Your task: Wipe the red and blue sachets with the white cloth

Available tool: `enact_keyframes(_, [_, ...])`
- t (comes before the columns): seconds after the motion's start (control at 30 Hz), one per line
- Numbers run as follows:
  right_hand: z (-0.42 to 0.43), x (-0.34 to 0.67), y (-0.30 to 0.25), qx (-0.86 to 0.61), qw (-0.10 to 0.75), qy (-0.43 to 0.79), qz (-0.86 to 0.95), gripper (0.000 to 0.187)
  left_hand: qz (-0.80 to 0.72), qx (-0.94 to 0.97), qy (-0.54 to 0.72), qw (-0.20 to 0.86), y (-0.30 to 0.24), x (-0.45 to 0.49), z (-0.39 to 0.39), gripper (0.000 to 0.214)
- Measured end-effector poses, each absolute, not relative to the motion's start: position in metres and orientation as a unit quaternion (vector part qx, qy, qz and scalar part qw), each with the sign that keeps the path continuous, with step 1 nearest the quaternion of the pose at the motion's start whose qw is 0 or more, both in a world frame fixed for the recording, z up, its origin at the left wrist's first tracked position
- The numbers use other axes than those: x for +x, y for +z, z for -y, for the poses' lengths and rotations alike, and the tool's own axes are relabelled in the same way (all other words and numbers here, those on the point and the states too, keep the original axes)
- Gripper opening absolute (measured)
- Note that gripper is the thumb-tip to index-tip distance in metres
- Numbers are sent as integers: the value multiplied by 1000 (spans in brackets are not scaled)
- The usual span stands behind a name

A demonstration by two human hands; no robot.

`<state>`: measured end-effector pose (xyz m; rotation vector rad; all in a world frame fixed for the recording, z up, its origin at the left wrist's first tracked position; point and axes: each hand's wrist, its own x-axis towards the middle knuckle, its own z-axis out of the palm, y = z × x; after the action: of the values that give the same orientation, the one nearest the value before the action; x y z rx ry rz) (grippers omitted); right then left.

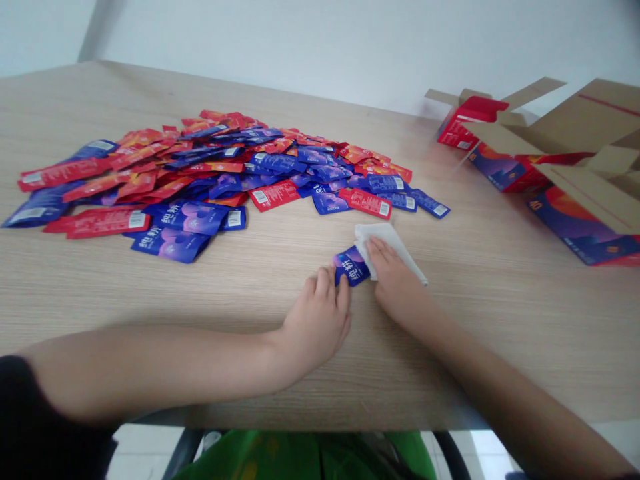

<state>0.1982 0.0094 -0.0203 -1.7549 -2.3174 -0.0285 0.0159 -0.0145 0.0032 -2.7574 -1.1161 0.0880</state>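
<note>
The right hand (395, 283) lies open on a white cloth (387, 243); the left hand (317, 327) curls loosely, fingertips at a blue sachet (351, 265) on the table, grip unclear — only this one sachet is apart, a big heap of red and blue sachets (215, 177) remains upper left, an open cardboard box (585, 127) far right

This looks like a plain indoor stock or packing room, though the pictures cannot settle exactly which. A wood-grain counter (550, 320) stands against a bare white wall (350, 47), with pale floor tiles (145, 453) below. An opened cardboard carton (585, 120) sits at the counter's far right, and a large heap of printed sachets (225, 167) spreads across it.
</note>
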Motion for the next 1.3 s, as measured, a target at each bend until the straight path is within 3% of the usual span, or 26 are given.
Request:
enact_keyframes(0.13, [-11, 202, -19, -636, 91, -44, 765, 65, 374, -923, 31, 86, 1, 16, 15, 56])
enact_keyframes(0.33, [7, 176, -25, -522, 115, -3, 845, 68, 367, -926, 39, 79, 5, 16, 14, 52])
enact_keyframes(0.57, [-10, 202, -22, -610, 126, -20, 782, 71, 374, -922, 36, 93, 3, 16, 15, 56])
enact_keyframes(0.77, [6, 177, -19, -491, 105, 9, 865, 67, 355, -931, 26, 87, 1, 15, 14, 48])
enact_keyframes(1.0, [-11, 200, -14, -603, 108, -15, 791, 69, 372, -923, 32, 86, 2, 16, 15, 57])
enact_keyframes(1.2, [5, 176, -18, -493, 111, 31, 863, 67, 353, -931, 42, 80, 4, 16, 14, 49])
enact_keyframes(1.3, [-2, 188, -16, -516, 127, 52, 846, 69, 365, -927, 37, 79, 4, 16, 14, 53])
